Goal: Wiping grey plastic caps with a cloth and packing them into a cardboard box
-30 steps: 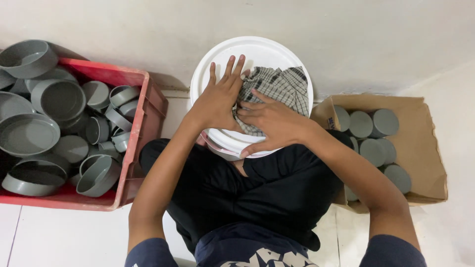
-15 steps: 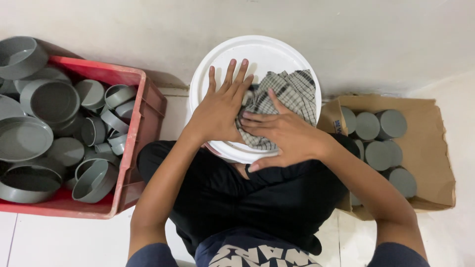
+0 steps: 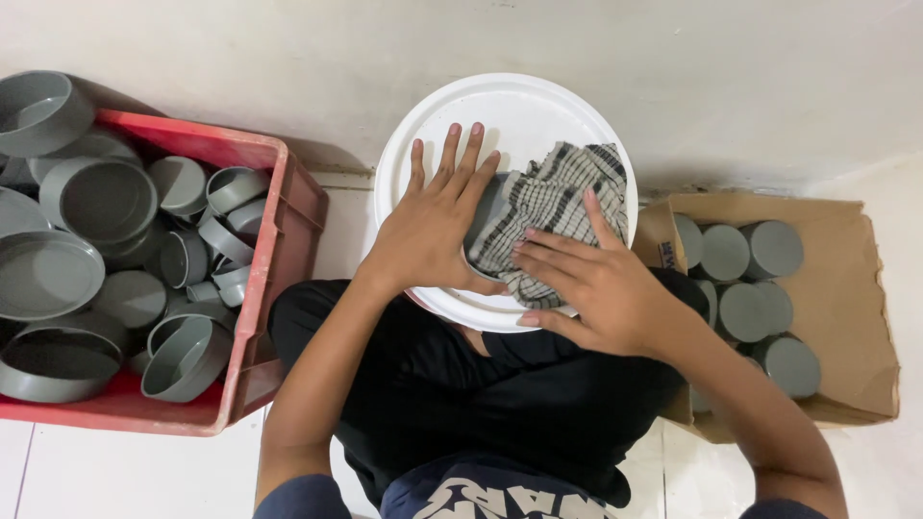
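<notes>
Both hands flat, fingers spread: left hand (image 3: 428,231) on white lid (image 3: 519,115), right hand (image 3: 591,288) pressing checked cloth (image 3: 553,207); red crate (image 3: 274,240) at 9 o'clock, cardboard box (image 3: 846,288) at 3.

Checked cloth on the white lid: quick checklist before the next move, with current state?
1. Checked cloth under right hand: ok, fingers lie flat on it.
2. Left hand on the grey piece beneath the cloth: ok, palm covers it; grip cannot tell.
3. White lid steady in front of the lap: cannot tell.
4. Red crate of grey fittings beside the left arm: ok.
5. Cardboard box of grey caps beside the right arm: ok, open.
6. Grey piece clean: cannot tell, mostly hidden.
</notes>
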